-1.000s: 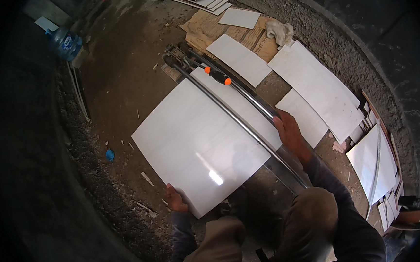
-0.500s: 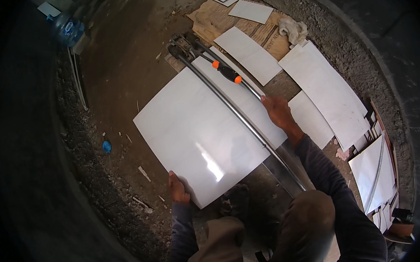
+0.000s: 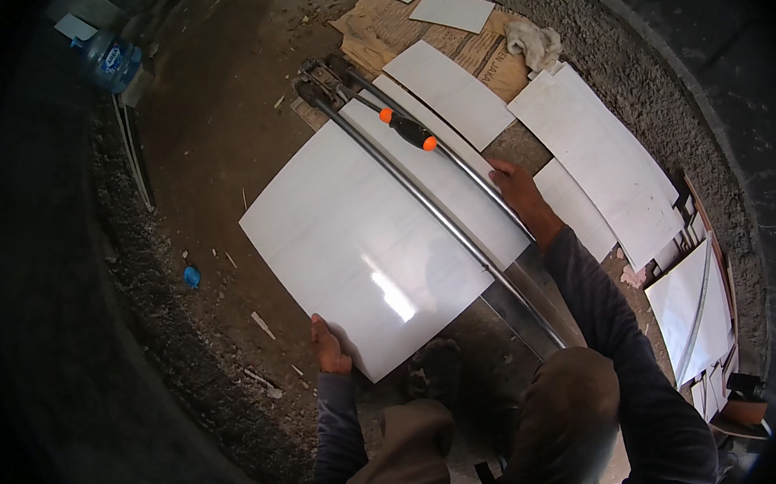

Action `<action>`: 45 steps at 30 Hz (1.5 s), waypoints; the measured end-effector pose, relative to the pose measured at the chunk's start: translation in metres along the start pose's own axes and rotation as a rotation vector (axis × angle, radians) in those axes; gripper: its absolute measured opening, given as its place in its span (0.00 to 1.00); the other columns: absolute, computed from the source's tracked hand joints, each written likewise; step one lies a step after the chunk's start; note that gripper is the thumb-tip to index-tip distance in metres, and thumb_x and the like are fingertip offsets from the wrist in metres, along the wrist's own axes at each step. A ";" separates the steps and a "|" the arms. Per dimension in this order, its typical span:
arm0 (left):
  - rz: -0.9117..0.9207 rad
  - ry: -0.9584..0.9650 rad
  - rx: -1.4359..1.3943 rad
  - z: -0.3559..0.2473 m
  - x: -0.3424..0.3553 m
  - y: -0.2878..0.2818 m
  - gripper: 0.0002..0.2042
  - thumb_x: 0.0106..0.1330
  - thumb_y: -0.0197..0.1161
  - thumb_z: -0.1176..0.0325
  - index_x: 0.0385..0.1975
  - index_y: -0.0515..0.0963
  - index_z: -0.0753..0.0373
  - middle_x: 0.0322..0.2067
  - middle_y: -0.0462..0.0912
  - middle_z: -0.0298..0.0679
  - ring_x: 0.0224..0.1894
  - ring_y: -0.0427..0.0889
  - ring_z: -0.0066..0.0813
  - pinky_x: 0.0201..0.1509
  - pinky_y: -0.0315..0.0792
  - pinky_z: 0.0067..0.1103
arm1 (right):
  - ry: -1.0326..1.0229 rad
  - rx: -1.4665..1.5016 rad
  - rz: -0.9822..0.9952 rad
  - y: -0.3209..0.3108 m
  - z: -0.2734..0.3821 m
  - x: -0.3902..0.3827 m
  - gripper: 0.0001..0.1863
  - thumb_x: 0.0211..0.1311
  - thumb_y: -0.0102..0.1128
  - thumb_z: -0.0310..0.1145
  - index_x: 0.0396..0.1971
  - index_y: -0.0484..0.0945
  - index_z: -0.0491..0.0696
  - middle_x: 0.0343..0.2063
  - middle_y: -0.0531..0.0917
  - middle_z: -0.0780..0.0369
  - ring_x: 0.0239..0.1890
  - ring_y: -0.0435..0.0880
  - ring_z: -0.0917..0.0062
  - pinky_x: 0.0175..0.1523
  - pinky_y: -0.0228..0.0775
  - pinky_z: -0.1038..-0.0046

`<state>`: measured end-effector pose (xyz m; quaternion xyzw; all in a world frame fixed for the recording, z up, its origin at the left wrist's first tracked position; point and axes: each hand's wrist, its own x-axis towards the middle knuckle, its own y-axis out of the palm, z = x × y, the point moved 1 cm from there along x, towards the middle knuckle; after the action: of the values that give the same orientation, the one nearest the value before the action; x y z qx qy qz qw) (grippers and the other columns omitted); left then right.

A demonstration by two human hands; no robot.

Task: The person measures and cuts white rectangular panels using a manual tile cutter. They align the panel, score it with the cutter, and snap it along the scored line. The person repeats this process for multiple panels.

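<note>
The left hand (image 3: 331,347) presses against the lower-left edge of a large white tile (image 3: 342,232), thumb up; its fingers are partly hidden, so I can't tell whether it pinches. The tile's middle lies at one o'clock from it. The right hand (image 3: 522,198), fingers loosely bent, sits by the tile's right edge; whether it grips is unclear. From there the tile lies at nine o'clock, beneath metal rails (image 3: 402,182) running from eleven to five. The black-and-orange handle (image 3: 410,132) is at ten, nearer this hand; loose white tiles (image 3: 594,165) lie at two.
</note>
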<state>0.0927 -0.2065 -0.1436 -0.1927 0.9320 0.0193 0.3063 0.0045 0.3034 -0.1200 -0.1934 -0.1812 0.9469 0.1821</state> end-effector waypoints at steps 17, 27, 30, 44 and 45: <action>0.026 -0.037 -0.027 -0.003 -0.009 0.018 0.28 0.78 0.51 0.45 0.62 0.73 0.65 0.57 0.77 0.40 0.58 0.73 0.29 0.63 0.69 0.27 | -0.082 -0.178 -0.150 0.003 -0.021 0.019 0.17 0.72 0.57 0.38 0.57 0.82 0.55 0.43 0.87 0.49 0.48 0.86 0.56 0.54 0.76 0.60; -0.033 -0.023 0.051 -0.011 -0.011 0.022 0.26 0.78 0.51 0.45 0.60 0.74 0.64 0.56 0.76 0.37 0.57 0.72 0.27 0.63 0.69 0.27 | -0.041 -0.115 -0.151 0.004 -0.021 0.019 0.17 0.71 0.59 0.36 0.57 0.83 0.54 0.39 0.88 0.51 0.43 0.87 0.64 0.52 0.77 0.65; -0.036 -0.036 0.056 -0.011 -0.012 0.023 0.25 0.79 0.51 0.47 0.57 0.75 0.64 0.53 0.78 0.36 0.55 0.73 0.26 0.61 0.70 0.27 | -0.103 -0.064 -0.172 0.003 -0.014 0.017 0.16 0.70 0.60 0.35 0.56 0.84 0.51 0.38 0.88 0.51 0.43 0.87 0.67 0.51 0.77 0.67; -0.041 -0.015 0.004 -0.014 -0.016 0.029 0.26 0.78 0.53 0.45 0.56 0.75 0.64 0.51 0.78 0.35 0.53 0.74 0.25 0.60 0.70 0.26 | -0.059 -0.112 -0.147 0.001 -0.008 0.016 0.17 0.70 0.60 0.29 0.55 0.82 0.41 0.45 0.89 0.55 0.47 0.85 0.76 0.57 0.74 0.73; -0.040 -0.044 -0.004 -0.013 -0.016 0.029 0.26 0.78 0.53 0.45 0.57 0.75 0.64 0.51 0.78 0.35 0.53 0.74 0.25 0.60 0.69 0.26 | -0.053 -0.127 -0.150 0.001 -0.010 0.016 0.17 0.70 0.60 0.29 0.55 0.82 0.41 0.45 0.89 0.55 0.47 0.84 0.76 0.57 0.74 0.73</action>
<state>0.0857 -0.1761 -0.1261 -0.2114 0.9210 0.0194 0.3265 -0.0047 0.3117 -0.1337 -0.1652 -0.2598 0.9220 0.2348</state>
